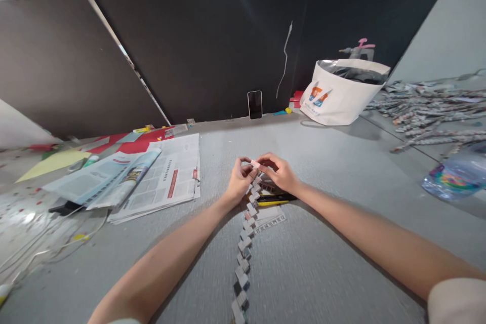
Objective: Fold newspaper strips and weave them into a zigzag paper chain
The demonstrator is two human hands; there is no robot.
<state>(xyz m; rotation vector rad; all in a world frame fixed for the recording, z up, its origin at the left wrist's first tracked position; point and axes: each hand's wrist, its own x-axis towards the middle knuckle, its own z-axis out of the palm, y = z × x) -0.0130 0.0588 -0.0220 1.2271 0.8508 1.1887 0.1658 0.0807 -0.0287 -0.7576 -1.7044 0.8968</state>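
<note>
A long zigzag chain of folded newspaper pieces (243, 260) runs from the bottom edge of the view up to my hands. At its top end, my left hand (240, 178) pinches the chain from the left. Opposite it, my right hand (279, 172) has its fingers closed on the same end, where a small pinkish folded piece (255, 164) shows between the fingertips. Under my right wrist lies a black and yellow tool (274, 199), partly hidden. Printed paper strips (270, 224) lie just right of the chain.
Newspapers (163, 177) and coloured paper lie at the left, with white cables (38, 254) nearby. A phone (254, 105) leans on the dark wall. At the right are a white bag (343, 96), rolled paper strips (436, 111) and a clear plastic bag (457, 174).
</note>
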